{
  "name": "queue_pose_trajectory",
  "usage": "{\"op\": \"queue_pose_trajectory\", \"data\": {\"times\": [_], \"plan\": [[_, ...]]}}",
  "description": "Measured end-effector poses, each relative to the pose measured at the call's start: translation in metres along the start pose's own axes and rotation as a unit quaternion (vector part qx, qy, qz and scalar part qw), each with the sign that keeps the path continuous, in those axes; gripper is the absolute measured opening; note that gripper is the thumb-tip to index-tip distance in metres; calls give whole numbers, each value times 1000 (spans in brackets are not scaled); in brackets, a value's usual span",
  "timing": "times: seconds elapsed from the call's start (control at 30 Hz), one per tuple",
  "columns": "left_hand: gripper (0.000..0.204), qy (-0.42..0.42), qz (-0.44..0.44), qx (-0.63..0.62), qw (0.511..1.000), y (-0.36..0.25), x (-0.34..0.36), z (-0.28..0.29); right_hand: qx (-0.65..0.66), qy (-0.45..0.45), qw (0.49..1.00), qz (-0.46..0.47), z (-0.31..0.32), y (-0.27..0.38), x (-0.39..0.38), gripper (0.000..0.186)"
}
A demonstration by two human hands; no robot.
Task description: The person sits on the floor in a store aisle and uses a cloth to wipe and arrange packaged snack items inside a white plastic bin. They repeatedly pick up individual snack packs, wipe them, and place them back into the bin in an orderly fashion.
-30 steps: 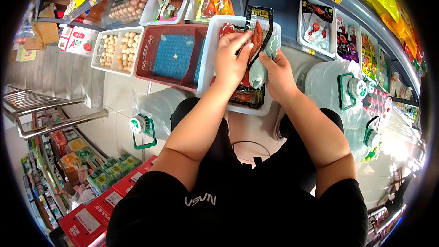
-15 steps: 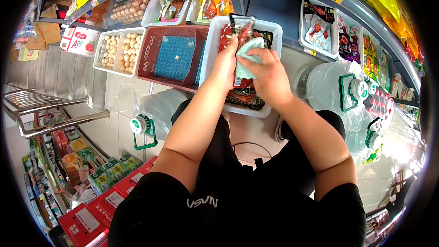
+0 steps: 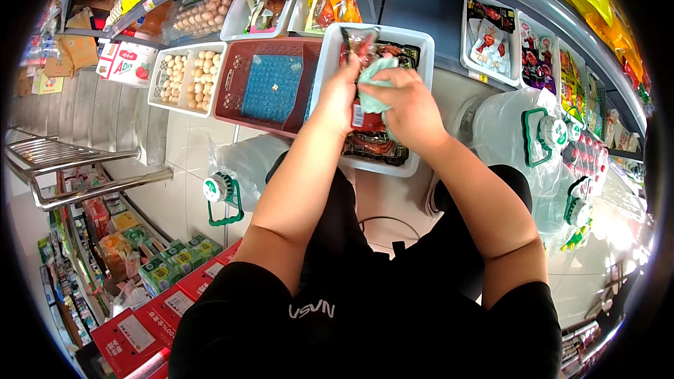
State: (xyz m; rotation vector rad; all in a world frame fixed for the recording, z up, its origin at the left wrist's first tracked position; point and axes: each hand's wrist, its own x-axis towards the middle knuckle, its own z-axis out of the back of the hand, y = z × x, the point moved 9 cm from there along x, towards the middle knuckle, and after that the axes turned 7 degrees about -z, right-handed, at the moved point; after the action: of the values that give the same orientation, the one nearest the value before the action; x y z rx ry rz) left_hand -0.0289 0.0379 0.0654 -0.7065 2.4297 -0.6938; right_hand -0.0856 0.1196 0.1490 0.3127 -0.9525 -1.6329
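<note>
Left grip (image 3: pixel 337 102) is clamped on a glossy red packet (image 3: pixel 360 43) above a white tub (image 3: pixel 429 56), while the right grip (image 3: pixel 413 102) bunches a pale green cloth (image 3: pixel 373 100) against it. From where I stand, wiping looks like the step in hand; the next stroke seems to call for keeping that hold firm. More dark packets (image 3: pixel 383 151) lie in the tub. A red-brown crate (image 3: pixel 229 84) sits just left, and bulky water jugs (image 3: pixel 500 126) flank the knees, limiting room sideways.

Glossy plastic packet (image 3: pixel 369 122), cloth (image 3: pixel 373 100) — matt and crumpled, smooth plastic tub (image 3: pixel 328 63), metal rail (image 3: pixel 109 188) — polished
</note>
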Motion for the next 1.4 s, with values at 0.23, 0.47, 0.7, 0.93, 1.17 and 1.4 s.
{"op": "queue_pose_trajectory", "data": {"times": [0.23, 0.47, 0.7, 0.93, 1.17, 1.4], "plan": [[47, -83, -152, 378, 909, -65, 6, 18, -2, 339, 941, -2, -47, -25, -37, 43], [58, 185, -223, 886, 363, -26, 37, -12, -12, 354, 934, 49, -47, -8, -51, 42], [76, 240, -215, 922, 214, 27, 73, 25, 11, 336, 941, 37, -47, -1, -53, 31], [67, 253, -201, 936, 140, 48, 96, 55, 5, 327, 944, 49, -47, -4, -48, 28], [47, 309, -266, 900, 157, 40, 74, 44, 21, 343, 939, 22, -40, 2, -48, 29], [30, 375, -12, 903, 212, 56, 58, 91, 51, 362, 929, 57, -43, 15, -74, 31]]}}
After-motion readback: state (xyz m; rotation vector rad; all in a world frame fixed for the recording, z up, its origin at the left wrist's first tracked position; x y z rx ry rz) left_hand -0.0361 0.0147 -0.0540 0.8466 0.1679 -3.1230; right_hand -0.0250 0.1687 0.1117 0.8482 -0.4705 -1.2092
